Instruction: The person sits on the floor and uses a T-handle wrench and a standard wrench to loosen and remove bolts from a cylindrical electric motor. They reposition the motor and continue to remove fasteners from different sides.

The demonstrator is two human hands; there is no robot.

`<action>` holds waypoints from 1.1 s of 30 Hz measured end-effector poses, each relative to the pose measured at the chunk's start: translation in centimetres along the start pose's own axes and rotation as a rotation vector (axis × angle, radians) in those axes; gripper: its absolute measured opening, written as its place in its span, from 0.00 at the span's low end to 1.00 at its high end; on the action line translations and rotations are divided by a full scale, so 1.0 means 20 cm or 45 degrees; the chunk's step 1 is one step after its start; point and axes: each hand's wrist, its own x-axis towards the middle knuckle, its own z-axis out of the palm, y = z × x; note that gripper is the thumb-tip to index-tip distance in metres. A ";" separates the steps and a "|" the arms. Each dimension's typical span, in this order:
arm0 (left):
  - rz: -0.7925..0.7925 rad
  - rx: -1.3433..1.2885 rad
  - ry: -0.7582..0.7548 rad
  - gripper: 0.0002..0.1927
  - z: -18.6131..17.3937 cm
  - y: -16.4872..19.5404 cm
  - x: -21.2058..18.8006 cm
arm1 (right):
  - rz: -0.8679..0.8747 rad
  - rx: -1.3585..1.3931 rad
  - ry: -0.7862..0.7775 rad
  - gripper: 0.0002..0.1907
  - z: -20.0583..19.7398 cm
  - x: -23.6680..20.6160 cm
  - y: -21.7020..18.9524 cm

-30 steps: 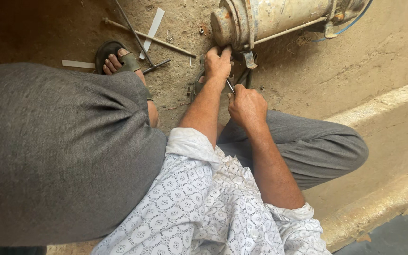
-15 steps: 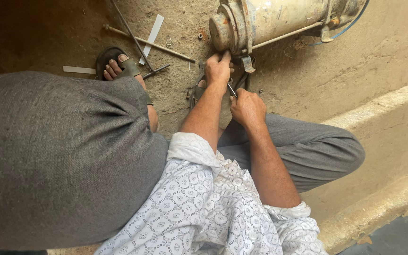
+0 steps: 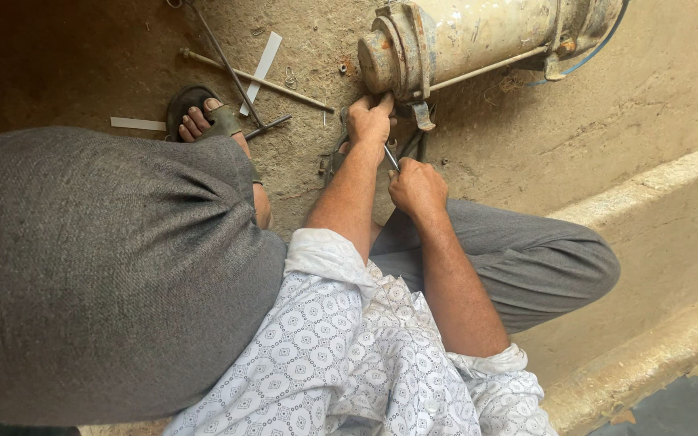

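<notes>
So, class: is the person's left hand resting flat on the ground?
No, the left hand is raised against the end of the big cylindrical metal housing.

Ground: rough, sandy concrete floor.
Rods: two thin metal rods crossing near the top left.
Strips: pale flat strips lying beside the rods.
Footwear: dark sandal on a foot.
Ledge: light concrete kerb along the right.
Cable: blue wire at the top right.
</notes>
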 end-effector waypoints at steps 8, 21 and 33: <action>0.065 -0.097 -0.052 0.12 0.00 -0.01 0.02 | 0.035 0.020 0.002 0.16 -0.01 0.00 0.01; -0.037 -0.136 -0.047 0.14 -0.02 0.04 -0.01 | 0.079 -0.019 -0.058 0.16 -0.03 0.00 -0.01; -0.066 0.028 0.076 0.14 -0.01 0.04 -0.04 | 0.061 0.004 -0.066 0.16 -0.01 0.00 0.00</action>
